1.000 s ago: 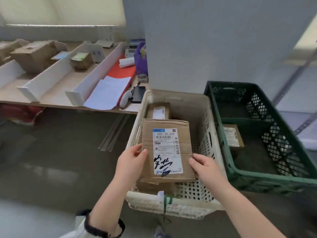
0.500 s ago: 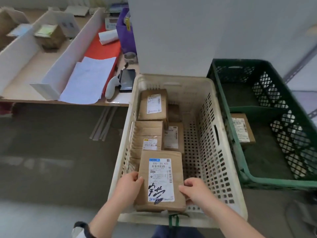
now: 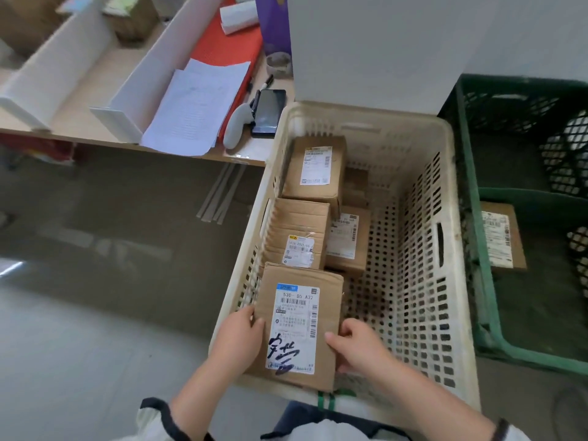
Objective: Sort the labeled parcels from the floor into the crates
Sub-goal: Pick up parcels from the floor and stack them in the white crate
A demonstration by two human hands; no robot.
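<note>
Head camera looks steeply down — close over the cream crate (image 3: 413,249).

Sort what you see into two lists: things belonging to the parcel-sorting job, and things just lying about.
Job: held parcel, left hand, right hand, cream crate, green crate, lone parcel inside it.
Lying about: papers, phone, marker, tape roll.

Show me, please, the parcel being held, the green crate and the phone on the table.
Held parcel (image 3: 299,326): head view, on its white label.
Green crate (image 3: 486,326): head view, on its left rim.
Phone (image 3: 269,111): head view, on its dark screen.
</note>
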